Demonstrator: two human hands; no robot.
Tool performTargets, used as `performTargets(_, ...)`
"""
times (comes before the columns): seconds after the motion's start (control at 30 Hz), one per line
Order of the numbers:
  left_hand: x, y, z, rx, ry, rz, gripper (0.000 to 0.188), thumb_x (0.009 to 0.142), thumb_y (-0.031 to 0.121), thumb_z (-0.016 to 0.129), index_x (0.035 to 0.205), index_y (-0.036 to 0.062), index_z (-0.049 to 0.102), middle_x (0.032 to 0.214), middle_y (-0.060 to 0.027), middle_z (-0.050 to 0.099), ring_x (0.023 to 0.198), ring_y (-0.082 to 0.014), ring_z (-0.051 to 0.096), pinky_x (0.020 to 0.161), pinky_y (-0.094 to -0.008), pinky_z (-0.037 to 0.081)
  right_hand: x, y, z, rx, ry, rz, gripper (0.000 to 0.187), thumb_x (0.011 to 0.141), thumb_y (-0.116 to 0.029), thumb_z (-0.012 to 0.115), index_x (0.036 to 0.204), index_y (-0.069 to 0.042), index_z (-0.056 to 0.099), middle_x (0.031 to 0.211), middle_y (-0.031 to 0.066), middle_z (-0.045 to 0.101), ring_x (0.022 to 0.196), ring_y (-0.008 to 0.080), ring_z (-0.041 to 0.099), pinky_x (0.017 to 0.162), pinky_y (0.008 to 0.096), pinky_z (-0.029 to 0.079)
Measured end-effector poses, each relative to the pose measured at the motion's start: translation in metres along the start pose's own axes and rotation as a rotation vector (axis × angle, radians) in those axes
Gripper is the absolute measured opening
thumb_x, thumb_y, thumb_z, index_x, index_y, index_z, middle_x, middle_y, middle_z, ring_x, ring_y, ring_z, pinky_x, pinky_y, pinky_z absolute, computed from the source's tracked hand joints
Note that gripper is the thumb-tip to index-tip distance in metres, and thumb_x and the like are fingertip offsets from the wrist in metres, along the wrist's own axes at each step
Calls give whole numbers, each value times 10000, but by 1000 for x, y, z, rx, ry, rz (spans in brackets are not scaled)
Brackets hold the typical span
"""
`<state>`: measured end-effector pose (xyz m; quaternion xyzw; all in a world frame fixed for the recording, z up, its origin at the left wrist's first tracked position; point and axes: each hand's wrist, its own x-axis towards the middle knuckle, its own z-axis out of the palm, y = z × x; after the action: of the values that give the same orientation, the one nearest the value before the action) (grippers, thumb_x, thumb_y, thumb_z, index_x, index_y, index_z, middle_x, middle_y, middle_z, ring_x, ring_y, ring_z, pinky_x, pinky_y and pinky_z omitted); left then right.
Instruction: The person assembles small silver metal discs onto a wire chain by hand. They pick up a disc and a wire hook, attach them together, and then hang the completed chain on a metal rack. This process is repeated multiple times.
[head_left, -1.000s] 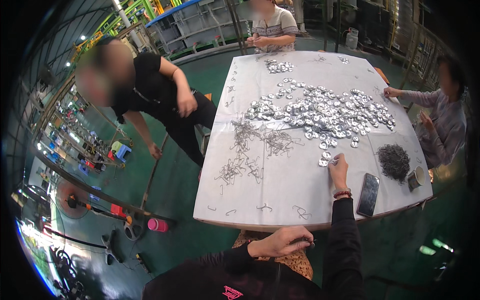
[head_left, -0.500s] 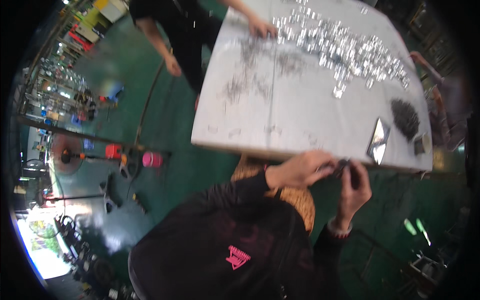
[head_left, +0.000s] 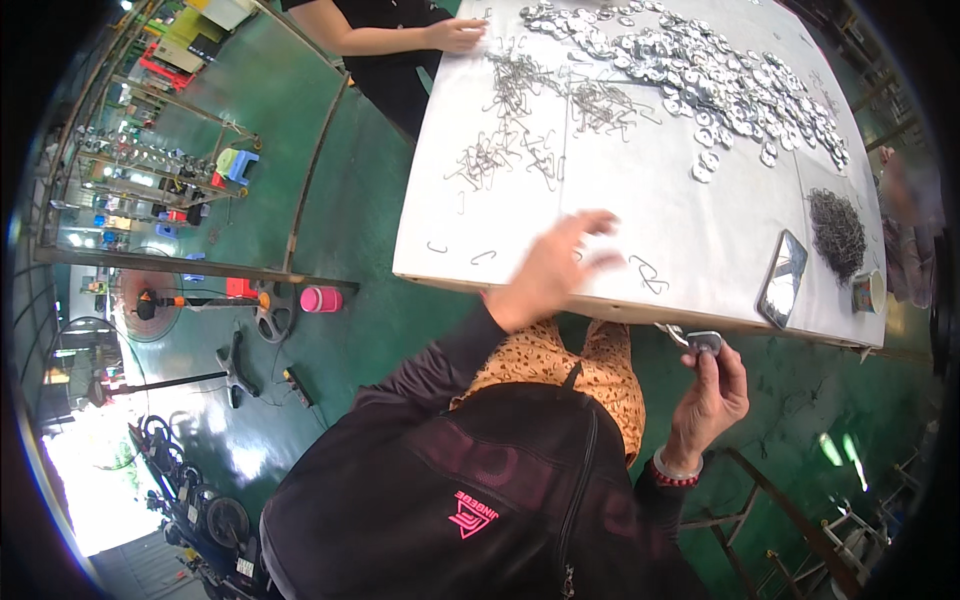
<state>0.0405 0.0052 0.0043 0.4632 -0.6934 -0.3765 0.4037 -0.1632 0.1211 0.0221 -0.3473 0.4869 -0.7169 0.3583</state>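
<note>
My left hand is over the near edge of the white-topped table, fingers apart and slightly blurred, with nothing visible in them. Close by it lie a few bent wire hooks. Just off the table's front edge, my right hand pinches a small metal piece between thumb and fingers. A shiny curved part sticks out from the piece toward the left. Farther back are a loose spread of wire hooks and a large heap of shiny round metal discs.
At the table's right side lie a smartphone, a dark pile of small wire pieces and a cup. Another person's hand is at the far left edge. A fan and a pink container stand off to the left.
My left hand has parted from my right, moving left and up over the table edge, its fingers opening. My right hand keeps the metal piece. The other person's hand has drawn back left.
</note>
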Motion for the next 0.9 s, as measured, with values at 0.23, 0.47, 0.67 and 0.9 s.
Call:
performTargets(0.23, 79, -134, -61, 611, 134, -44, 155, 792, 164, 658, 839, 19, 686, 777, -161, 644, 740, -307, 626, 684, -379, 482, 1, 1, -6, 38, 16, 19, 167, 819, 104, 582, 980, 75, 616, 932, 141, 595, 745, 194, 627, 648, 275, 565)
performTargets(0.47, 92, -88, -59, 759, -48, -5, 105, 775, 101, 643, 794, 0, 668, 768, -175, 649, 765, -346, 630, 714, -409, 489, 1, -4, -7, -22, -50, -8, 180, 805, 112, 588, 974, 61, 625, 928, 144, 598, 739, 191, 625, 654, 282, 555)
performTargets(0.67, 115, -114, -81, 1004, -172, -58, 106, 774, 68, 607, 813, 5, 684, 787, -202, 658, 778, -351, 647, 709, -405, 507, -5, -12, -4, -40, -141, 11, 170, 800, 114, 592, 955, 61, 639, 901, 134, 612, 744, 170, 611, 675, 257, 514)
performTargets(0.9, 85, -55, -26, 340, -123, -1, 162, 811, 116, 641, 905, -14, 668, 771, -128, 674, 697, -196, 669, 617, -303, 531, -21, -1, -11, -54, -137, 84, 164, 815, 87, 601, 971, 61, 643, 906, 126, 619, 732, 153, 598, 667, 248, 495)
